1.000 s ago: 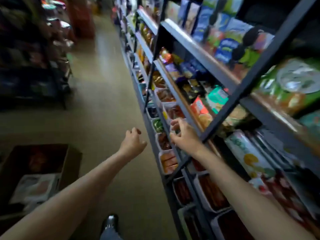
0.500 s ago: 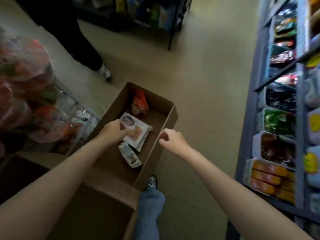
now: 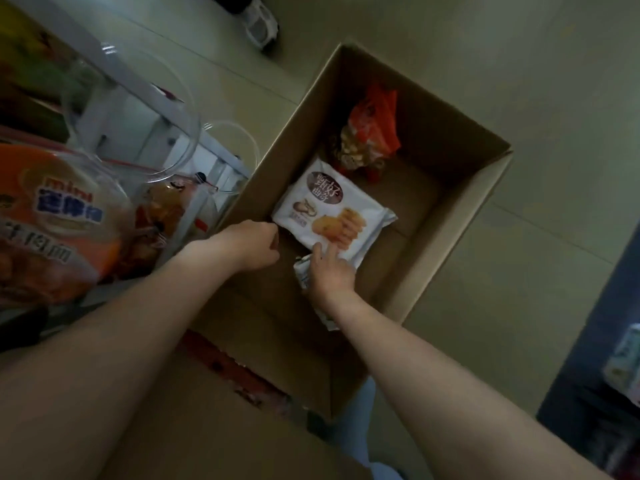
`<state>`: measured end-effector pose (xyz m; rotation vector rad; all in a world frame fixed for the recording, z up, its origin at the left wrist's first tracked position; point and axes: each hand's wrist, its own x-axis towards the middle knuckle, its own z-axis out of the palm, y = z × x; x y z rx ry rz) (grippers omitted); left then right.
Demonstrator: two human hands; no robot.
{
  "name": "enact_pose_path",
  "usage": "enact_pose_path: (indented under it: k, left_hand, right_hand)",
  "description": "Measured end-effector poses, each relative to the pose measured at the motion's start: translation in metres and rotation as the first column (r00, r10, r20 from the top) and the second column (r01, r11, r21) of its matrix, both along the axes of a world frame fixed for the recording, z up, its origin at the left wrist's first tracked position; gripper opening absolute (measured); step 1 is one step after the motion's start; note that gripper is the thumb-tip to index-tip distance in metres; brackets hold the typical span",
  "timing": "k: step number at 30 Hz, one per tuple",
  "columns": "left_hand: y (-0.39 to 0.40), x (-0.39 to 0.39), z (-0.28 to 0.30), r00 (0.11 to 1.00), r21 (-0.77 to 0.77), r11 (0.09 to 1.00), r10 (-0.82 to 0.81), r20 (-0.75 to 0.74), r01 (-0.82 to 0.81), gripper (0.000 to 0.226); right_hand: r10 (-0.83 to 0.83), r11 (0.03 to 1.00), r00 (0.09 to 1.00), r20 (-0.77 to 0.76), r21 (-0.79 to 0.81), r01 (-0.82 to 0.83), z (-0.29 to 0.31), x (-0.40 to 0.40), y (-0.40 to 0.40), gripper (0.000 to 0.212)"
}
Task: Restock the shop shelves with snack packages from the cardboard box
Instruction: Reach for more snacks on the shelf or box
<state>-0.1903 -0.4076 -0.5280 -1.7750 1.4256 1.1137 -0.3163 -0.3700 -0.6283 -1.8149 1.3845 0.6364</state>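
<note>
An open cardboard box point(image 3: 460, 216) stands on the floor below me. Inside lie a white cookie package point(image 3: 332, 206), an orange-red snack bag point(image 3: 372, 129) at the far end, and a small white packet point(image 3: 300, 271) at the near end. My left hand point(image 3: 249, 245) has its fingers curled at the cookie package's left corner and pinches it. My right hand point(image 3: 330, 271) lies over the small packet, with straight fingers touching the near edge of the cookie package.
A rack on the left holds orange noodle bowls point(image 3: 52, 223) and clear plastic tubs point(image 3: 145, 109). A second cardboard box point(image 3: 207, 427) sits nearest me. Another person's shoe point(image 3: 259, 24) is on the floor beyond. A dark shelf unit point(image 3: 602, 341) stands at the right.
I turned from the shelves down to the box. My right hand left the box's rim and reached inside onto the cookie package. My left hand stays at that package's left side.
</note>
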Motion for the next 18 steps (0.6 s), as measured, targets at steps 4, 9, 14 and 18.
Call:
enact_pose_path:
  k: [4, 9, 14, 18]
  left_hand:
    - [0.001, 0.006, -0.004, 1.000, 0.016, 1.000, -0.005, 0.026, 0.005, 0.030]
    - [-0.007, -0.028, 0.035, 0.956, -0.112, 0.956, 0.256, -0.146, -0.273, 0.036]
    - [-0.020, -0.105, 0.132, 0.555, 0.050, 0.696, 0.612, -0.564, -0.716, 0.032]
    - [-0.009, -0.198, 0.231, 0.429, 0.173, 0.794, 0.482, -0.764, -0.583, 0.053]
  right_hand:
    - [-0.141, 0.989, 0.988, 0.066, 0.045, 0.138, -0.005, 0.003, -0.001, 0.070]
    - [-0.446, 0.895, 0.818, 0.364, 0.184, 0.406, 0.064, -0.036, -0.043, 0.079]
    - [-0.415, 0.846, 0.748, 0.518, -0.082, 0.527, 0.193, -0.124, -0.076, 0.069]
    - [-0.348, 0.711, 0.710, 0.612, -0.322, 0.625, 0.307, -0.235, -0.041, 0.068]
